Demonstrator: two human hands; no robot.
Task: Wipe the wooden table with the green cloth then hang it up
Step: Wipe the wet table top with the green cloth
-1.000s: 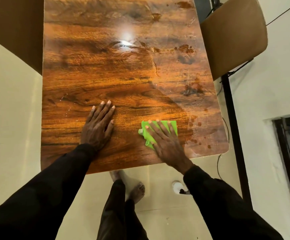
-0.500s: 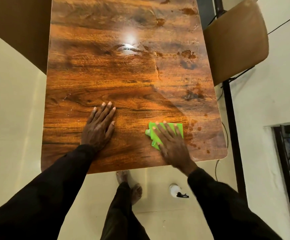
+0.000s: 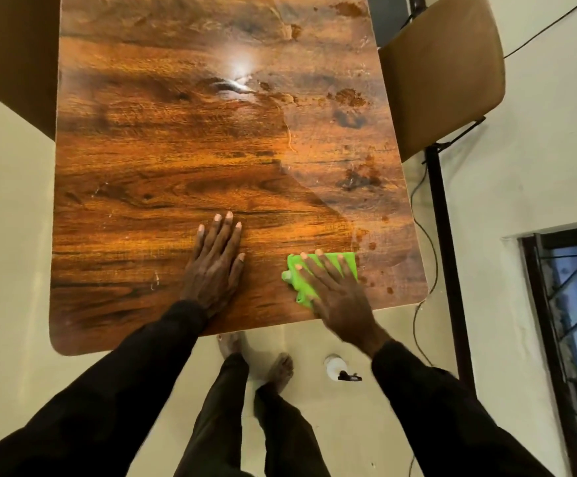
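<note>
"Green, that cloth (image 3: 301, 292): where have you got it?"

"Flat on the wooden table (image 3: 177, 166), close to the near right corner. My right hand (image 3: 340, 301) lies on top of it with fingers spread and straight, pressing it down rather than gripping it."

"And the other hand?"

"My left hand (image 3: 213, 266) is flat on bare wood just left of the cloth, apart from it, fingers straight and close together. It holds nothing; I judge it is only steadying me."

"So which step is this?"

"Wiping, I'd say, with plenty left to do. Small brown spots (image 3: 388, 290) sit just right of the cloth near the edge, and bigger dark stains (image 3: 361, 177) run up the right side toward the chair (image 3: 441, 74)."

"What comes next, then?"

"Probably a push to the right over those near spots, then strokes up that side. It calls for firm, even pressure with a flat palm so the cloth doesn't bunch or slip out. It also needs care at the edge, so the cloth doesn't slide off onto the floor, where a spray bottle (image 3: 337, 366) sits by my feet."

"And hanging it up?"

"Not yet. I see no hook or rail from here, so I can't say where it will go."
</note>
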